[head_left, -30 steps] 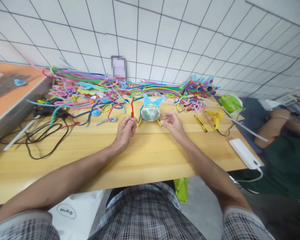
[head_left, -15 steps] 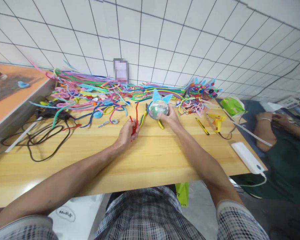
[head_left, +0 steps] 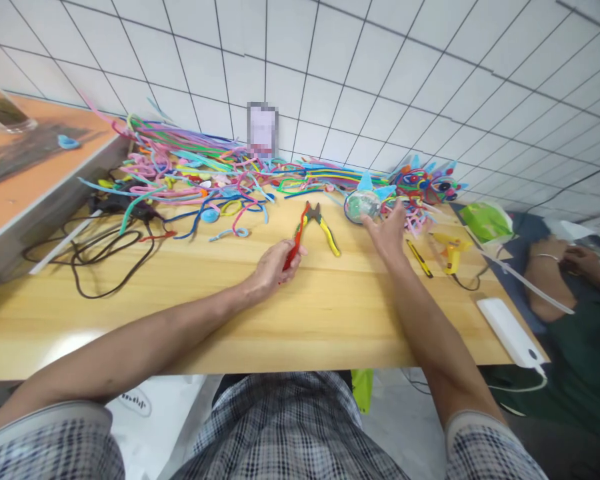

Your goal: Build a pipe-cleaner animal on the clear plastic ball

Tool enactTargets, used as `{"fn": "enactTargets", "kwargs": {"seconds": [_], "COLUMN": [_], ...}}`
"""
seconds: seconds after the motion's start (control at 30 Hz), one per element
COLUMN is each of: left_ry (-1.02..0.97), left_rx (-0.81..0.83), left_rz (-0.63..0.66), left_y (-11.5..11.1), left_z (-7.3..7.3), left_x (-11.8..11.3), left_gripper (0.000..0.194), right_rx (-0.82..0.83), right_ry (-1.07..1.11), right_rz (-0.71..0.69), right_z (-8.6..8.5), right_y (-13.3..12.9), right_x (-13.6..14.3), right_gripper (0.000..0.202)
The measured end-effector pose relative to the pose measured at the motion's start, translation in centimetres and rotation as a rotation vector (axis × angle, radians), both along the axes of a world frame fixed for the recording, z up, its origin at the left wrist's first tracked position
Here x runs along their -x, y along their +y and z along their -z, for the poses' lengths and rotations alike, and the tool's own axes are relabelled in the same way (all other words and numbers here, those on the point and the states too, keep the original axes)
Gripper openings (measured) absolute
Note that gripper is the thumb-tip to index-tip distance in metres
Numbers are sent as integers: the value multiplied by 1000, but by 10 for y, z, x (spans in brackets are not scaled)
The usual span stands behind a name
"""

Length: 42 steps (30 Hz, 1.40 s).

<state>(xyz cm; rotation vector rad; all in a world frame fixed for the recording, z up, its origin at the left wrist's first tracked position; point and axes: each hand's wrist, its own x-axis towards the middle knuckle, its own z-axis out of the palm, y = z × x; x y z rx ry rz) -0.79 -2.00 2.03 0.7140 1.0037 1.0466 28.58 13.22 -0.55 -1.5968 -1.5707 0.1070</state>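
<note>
Red strip pinched in left hand grip, tip over the pliers. Blue-eared ball right of pliers, toward back of tabletop. Right hand at ball, grip spread, thumb by its lower edge; can't tell if touching.

Left fingers apparently hide part of a red strand.
</note>
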Motion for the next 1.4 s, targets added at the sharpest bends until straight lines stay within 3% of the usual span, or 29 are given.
{"fn": "enactTargets", "kwargs": {"seconds": [0.1, 0.17, 0.23, 0.43, 0.63, 0.83, 1.03, 1.23, 1.4], "left_ry": [30, 43, 59, 100, 63, 103, 77, 267, 279], "left_rx": [-73, -118, -159, -234, -220, -246, -312, -381, -411], "left_rz": [46, 83, 107, 200, 196, 157, 198, 246, 222], "left_y": [-4, -7, -9, -13, -11, -9, -12, -16, -19], "left_z": [6, 11, 15, 23, 25, 29, 33, 36, 35], "left_x": [-2, -4, -5, -6, -7, -8, -6, -4, -4], "left_gripper": [26, 28, 34, 46, 42, 46, 50, 53, 43], "right_rx": [-71, 104, 312, 542, 531, 507, 480, 446, 380], "right_ry": [21, 204, 402, 588, 670, 703, 644, 650, 679], "right_rz": [-181, -413, -596, -777, -732, -748, -663, -617, -566], "right_z": [-15, -23, -26, -28, -21, -13, -15, -18, -18], "right_y": [-46, -78, -102, -115, -118, -128, -128, -129, -123], "right_x": [14, 35, 60, 105, 104, 108, 110, 104, 100], "right_gripper": [68, 53, 52, 50, 48, 64, 49, 38, 37]}}
